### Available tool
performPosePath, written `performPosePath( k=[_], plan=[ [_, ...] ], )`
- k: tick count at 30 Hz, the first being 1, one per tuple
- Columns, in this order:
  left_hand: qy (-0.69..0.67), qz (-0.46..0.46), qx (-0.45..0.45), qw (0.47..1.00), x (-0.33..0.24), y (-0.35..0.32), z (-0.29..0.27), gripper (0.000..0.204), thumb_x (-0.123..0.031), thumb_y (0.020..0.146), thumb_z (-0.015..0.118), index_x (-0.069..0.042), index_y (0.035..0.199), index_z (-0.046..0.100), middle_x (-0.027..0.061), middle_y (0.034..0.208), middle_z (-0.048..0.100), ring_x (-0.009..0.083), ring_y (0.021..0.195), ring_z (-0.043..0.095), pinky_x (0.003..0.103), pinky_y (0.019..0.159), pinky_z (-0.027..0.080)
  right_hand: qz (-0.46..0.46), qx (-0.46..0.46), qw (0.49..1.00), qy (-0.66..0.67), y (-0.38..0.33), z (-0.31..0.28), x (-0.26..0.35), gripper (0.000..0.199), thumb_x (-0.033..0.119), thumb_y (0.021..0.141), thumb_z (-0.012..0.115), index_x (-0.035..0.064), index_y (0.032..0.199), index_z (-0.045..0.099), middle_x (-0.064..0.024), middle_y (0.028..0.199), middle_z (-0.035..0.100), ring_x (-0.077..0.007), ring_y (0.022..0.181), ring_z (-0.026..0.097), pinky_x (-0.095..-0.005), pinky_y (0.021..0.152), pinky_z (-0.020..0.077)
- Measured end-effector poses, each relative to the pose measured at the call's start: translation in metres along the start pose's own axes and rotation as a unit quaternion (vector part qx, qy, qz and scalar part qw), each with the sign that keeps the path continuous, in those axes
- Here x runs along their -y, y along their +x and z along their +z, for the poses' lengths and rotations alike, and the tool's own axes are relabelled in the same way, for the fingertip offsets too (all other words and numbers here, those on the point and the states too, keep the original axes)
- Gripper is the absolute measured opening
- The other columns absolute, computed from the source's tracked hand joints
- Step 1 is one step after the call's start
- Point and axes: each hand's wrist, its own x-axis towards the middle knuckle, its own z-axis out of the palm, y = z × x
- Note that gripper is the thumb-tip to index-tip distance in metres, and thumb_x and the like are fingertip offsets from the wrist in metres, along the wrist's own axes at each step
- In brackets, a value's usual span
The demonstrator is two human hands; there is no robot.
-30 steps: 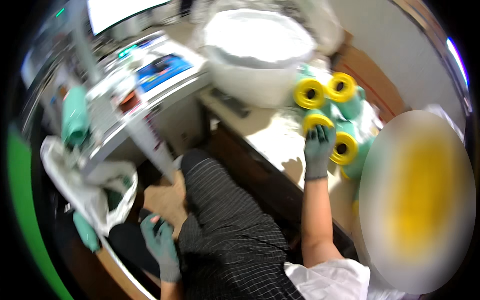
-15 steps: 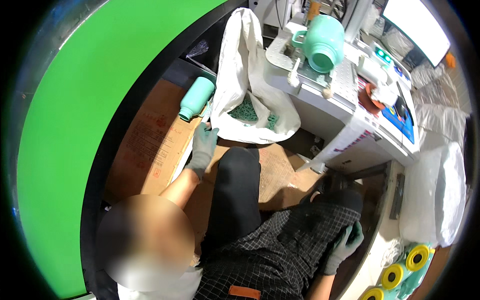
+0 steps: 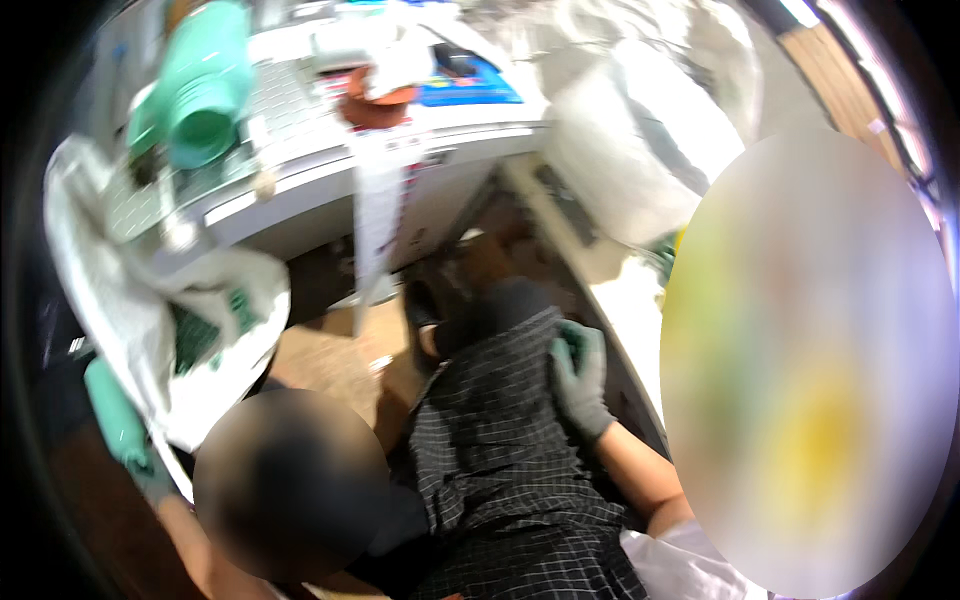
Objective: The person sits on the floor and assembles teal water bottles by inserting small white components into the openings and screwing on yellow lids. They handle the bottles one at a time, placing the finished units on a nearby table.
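My left hand (image 3: 153,480), in a grey-green glove, is at the lower left, right by the neck of a mint-green bottle (image 3: 118,412) that lies tilted. Blur hides its fingers, so I cannot tell whether they grip the bottle. My right hand (image 3: 582,382), gloved alike, rests against the dark checked apron (image 3: 490,420) over my thigh, its fingers loosely curved and apart, holding nothing visible. On the workbench at upper left stands a larger mint-green jug (image 3: 208,85) with a handle, its round mouth toward me.
A white sack (image 3: 240,385) with green scraps inside sags before the bench (image 3: 300,185). A reddish-brown roll (image 3: 375,105) and a blue mat (image 3: 470,85) lie on top. Large white bags (image 3: 625,150) stand on the right. Cardboard (image 3: 330,355) covers the floor.
The view has swung to the right, so the bench, sack and bottle appear farther left. My left hand is now closer to the bottle's neck; my right hand stays by my thigh.
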Motion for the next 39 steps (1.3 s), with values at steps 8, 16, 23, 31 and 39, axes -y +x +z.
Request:
performPosePath(
  k=[8, 16, 23, 31, 39],
  plan=[
    [-0.023, 0.061, -0.070, 0.995, -0.031, -0.024, -0.041, 0.027, -0.027, 0.092, 0.073, -0.003, 0.101, 0.065, 0.0135, 0.104, 0.064, 0.0296, 0.100, 0.059, 0.044, 0.090, 0.051, -0.003, -0.002, 1.000, -0.005, -0.011, 0.009, 0.008, 0.033, 0.019, 0.094, 0.072, 0.0028, 0.122, 0.066, -0.0169, 0.109, 0.063, -0.0336, 0.103, 0.061, -0.0427, 0.091, 0.0496],
    [0.055, 0.311, -0.065, 0.947, -0.087, -0.231, -0.122, 0.037, -0.028, 0.090, 0.078, -0.004, 0.113, 0.061, 0.0166, 0.114, 0.060, 0.0304, 0.106, 0.058, 0.045, 0.093, 0.051, -0.142, -0.047, 0.989, -0.011, -0.006, 0.003, 0.028, 0.043, 0.021, 0.087, 0.077, 0.0066, 0.125, 0.064, -0.0149, 0.115, 0.063, -0.0342, 0.109, 0.059, -0.0453, 0.097, 0.0466],
    [0.188, 0.727, 0.185, 0.634, -0.154, -0.468, -0.111, 0.026, -0.030, 0.094, 0.072, -0.005, 0.100, 0.069, 0.0177, 0.116, 0.068, 0.0376, 0.112, 0.058, 0.055, 0.102, 0.045, -0.226, 0.194, 0.902, 0.314, -0.009, 0.001, 0.104, 0.044, 0.014, 0.091, 0.072, 0.0016, 0.132, 0.063, -0.0172, 0.126, 0.065, -0.0315, 0.114, 0.063, -0.0398, 0.101, 0.0497],
    [0.240, 0.604, 0.614, 0.448, -0.105, -0.682, 0.001, 0.082, -0.040, 0.066, 0.094, -0.005, 0.131, 0.058, 0.0150, 0.126, 0.063, 0.0357, 0.118, 0.059, 0.048, 0.100, 0.050, 0.036, 0.401, 0.720, 0.565, -0.057, -0.036, 0.091, 0.058, 0.029, 0.110, 0.047, -0.0039, 0.157, 0.035, -0.0184, 0.153, 0.048, -0.0249, 0.142, 0.046, -0.0388, 0.121, 0.0340],
    [0.335, 0.501, 0.678, 0.421, -0.060, -0.722, 0.018, 0.108, -0.043, 0.068, 0.092, 0.006, 0.150, 0.040, 0.0200, 0.125, 0.064, 0.0336, 0.115, 0.065, 0.042, 0.100, 0.052, -0.226, 0.309, 0.863, 0.329, -0.001, -0.122, 0.058, 0.026, 0.011, 0.094, 0.059, 0.0044, 0.116, 0.069, -0.0157, 0.110, 0.068, -0.0304, 0.090, 0.070, -0.0388, 0.088, 0.0562]
  ],
)
